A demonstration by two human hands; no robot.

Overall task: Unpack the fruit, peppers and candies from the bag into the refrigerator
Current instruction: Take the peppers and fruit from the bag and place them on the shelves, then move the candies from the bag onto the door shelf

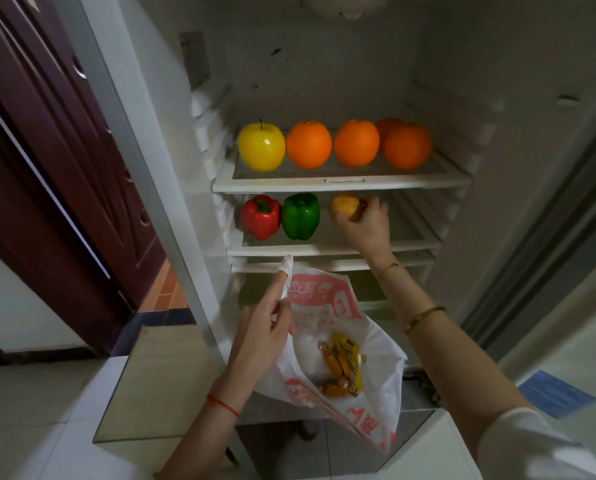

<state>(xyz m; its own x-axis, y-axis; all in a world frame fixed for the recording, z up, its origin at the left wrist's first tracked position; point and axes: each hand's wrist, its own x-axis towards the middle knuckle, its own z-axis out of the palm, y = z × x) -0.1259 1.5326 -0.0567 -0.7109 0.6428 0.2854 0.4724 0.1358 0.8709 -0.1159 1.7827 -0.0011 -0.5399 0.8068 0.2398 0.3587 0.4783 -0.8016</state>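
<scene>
Bag (341, 348) gripped in left hand (260, 336); right hand (365, 225) outstretched, grasping yellow fruit (345, 206).

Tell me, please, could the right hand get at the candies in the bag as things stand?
Probably not right away: the right hand grips a yellow fruit on the second shelf. Once that is released, the way looks free, since the left hand holds the bag open with the candies exposed.

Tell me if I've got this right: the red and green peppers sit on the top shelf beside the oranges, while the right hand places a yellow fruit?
Not quite. The head view shows the red pepper and green pepper on the second shelf, below the oranges. The right hand does hold a yellow fruit there.
</scene>
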